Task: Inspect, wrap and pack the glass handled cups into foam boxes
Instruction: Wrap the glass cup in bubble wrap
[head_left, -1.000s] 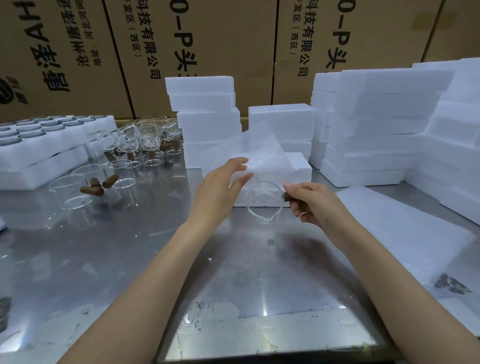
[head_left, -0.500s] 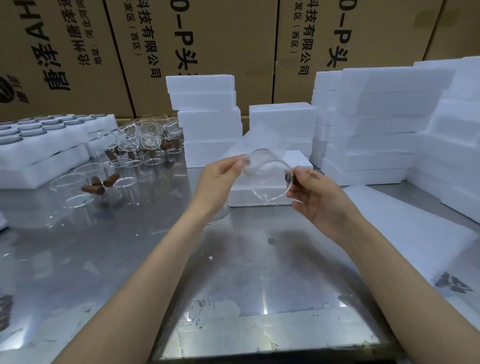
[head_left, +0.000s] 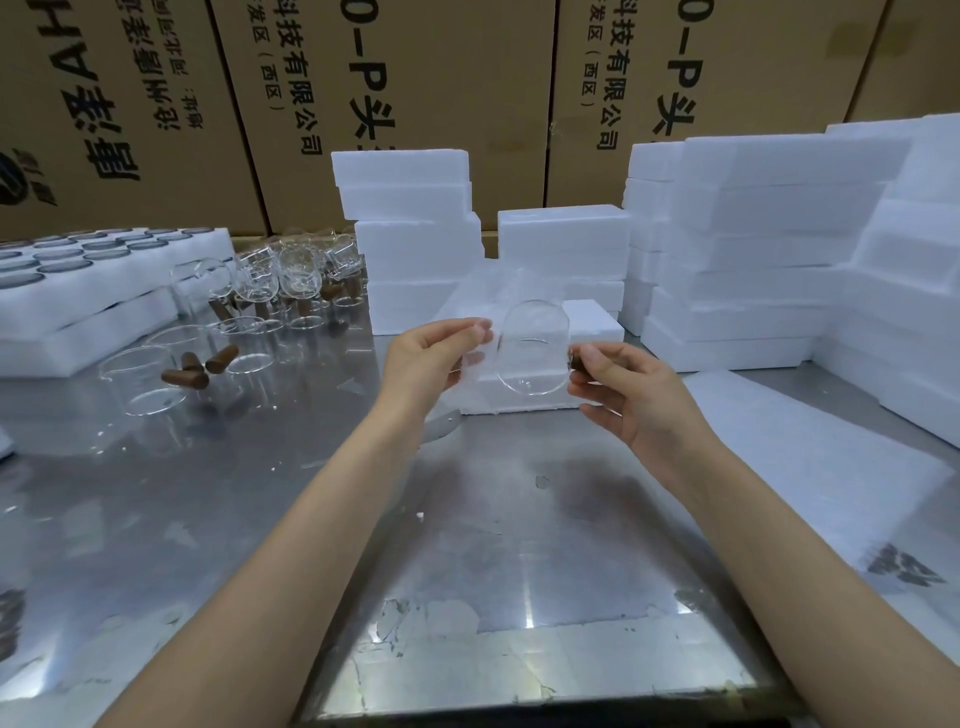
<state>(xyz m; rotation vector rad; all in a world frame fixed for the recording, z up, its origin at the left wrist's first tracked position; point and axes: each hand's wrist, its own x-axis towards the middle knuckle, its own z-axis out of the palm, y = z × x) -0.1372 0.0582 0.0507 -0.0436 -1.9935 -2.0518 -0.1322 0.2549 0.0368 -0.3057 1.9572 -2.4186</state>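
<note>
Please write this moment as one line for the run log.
phase: wrap | right hand: grips cup handle | left hand: pinches plastic wrap | glass cup: above table

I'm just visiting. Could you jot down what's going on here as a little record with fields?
Held item: glass cup, raised above the metal table
Right hand: pinches the cup's brown handle
Left hand: fingers pinch a thin clear wrapping sheet beside the cup
Waiting cups: loose glass cups at the left, on the table
Foam boxes: stacked white, behind and at the right
Backdrop: printed cardboard cartons
Stage: inspecting or about to wrap; not yet packed
</note>
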